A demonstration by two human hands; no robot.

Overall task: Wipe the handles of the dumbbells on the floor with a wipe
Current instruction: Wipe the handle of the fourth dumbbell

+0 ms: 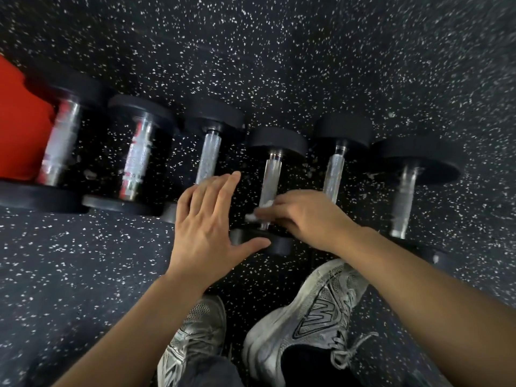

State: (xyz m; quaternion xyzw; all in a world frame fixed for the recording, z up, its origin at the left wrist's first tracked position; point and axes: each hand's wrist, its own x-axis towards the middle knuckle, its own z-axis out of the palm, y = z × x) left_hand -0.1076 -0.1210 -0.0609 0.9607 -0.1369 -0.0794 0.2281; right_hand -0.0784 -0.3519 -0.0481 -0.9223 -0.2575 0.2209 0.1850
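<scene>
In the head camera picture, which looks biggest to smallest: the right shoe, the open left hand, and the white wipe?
1. Right shoe, though it's nearer the camera.
2. Left hand.
3. Wipe, mostly hidden under the right hand.

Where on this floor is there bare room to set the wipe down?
Free: the floor beyond the dumbbell row, and the stretch left of the shoes. Crowded: gaps between handles, and around the right hand holding the wipe at the fourth handle.
</scene>
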